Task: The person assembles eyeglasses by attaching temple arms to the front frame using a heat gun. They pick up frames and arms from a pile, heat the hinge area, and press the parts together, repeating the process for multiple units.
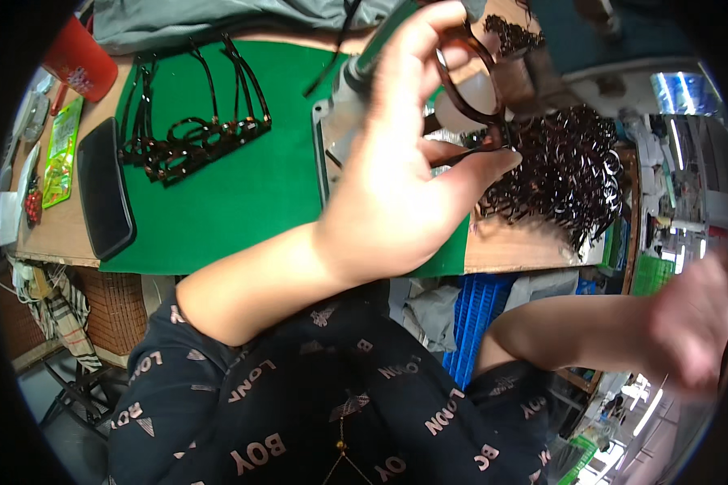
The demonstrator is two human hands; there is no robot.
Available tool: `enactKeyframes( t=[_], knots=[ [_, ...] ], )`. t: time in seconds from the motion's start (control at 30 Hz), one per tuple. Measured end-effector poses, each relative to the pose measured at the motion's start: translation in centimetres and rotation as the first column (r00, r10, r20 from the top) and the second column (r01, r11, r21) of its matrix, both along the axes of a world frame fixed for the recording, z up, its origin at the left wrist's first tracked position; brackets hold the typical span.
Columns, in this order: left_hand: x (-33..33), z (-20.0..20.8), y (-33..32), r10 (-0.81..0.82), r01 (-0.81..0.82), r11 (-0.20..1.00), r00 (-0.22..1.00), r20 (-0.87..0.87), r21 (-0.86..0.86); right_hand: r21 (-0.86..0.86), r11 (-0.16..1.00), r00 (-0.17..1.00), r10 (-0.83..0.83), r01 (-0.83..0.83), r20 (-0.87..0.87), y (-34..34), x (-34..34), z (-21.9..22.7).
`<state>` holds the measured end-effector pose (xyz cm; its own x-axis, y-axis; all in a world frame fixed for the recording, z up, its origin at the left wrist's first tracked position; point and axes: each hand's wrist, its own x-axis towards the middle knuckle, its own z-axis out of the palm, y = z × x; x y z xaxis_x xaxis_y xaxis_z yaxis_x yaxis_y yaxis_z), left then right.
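My left hand point(400, 190) is raised over the table, its thumb and fingers closed on a brown tortoiseshell eyeglass frame point(455, 99). One round rim of it shows; the rest is partly hidden by the fingers and by a machine part point(534, 81) close beside it. My right hand point(696, 327) is far out at the right, smeared by motion, so its fingers cannot be made out. Behind the left hand, to its right, lies a large heap of glossy dark brown eyeglass parts point(558, 178). On the left, several tortoiseshell glasses point(194, 149) stand together with their temples pointing up.
A green mat point(243, 210) covers much of the wooden table. Along its left side lie a black phone point(105, 190) and a yellow-green packet point(61, 153), with a red cup point(79, 61) behind. Grey cloth point(218, 20) lines the back. A blue crate point(473, 323) stands below the table.
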<state>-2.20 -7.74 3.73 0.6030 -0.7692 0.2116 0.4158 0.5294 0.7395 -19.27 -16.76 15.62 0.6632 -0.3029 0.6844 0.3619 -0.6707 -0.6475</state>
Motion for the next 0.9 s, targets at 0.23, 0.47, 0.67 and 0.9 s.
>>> enactKeyframes(
  t=[0.23,0.47,0.67,0.9],
  knots=[
    [3.2,-2.3,6.5,-0.076,0.071,0.997,0.989,0.130,0.038,-0.022,0.829,0.600,-0.423,0.559,-0.679,3.3,-2.8,-22.0],
    [1.6,-2.4,6.8,-0.315,0.297,0.943,0.942,-0.117,-0.149,-0.163,0.833,0.635,-0.515,0.528,-0.576,3.0,-3.1,-24.2],
    [4.9,-4.5,6.9,-0.809,0.801,0.469,0.559,0.184,-0.372,-0.260,0.882,0.644,-0.466,0.394,-0.607,2.6,-2.3,-22.9],
    [4.5,-0.9,9.2,-0.737,0.798,0.487,0.594,-0.322,0.355,-0.078,0.879,0.663,-0.410,0.470,-0.626,2.3,-3.5,-23.6]
  ],
)
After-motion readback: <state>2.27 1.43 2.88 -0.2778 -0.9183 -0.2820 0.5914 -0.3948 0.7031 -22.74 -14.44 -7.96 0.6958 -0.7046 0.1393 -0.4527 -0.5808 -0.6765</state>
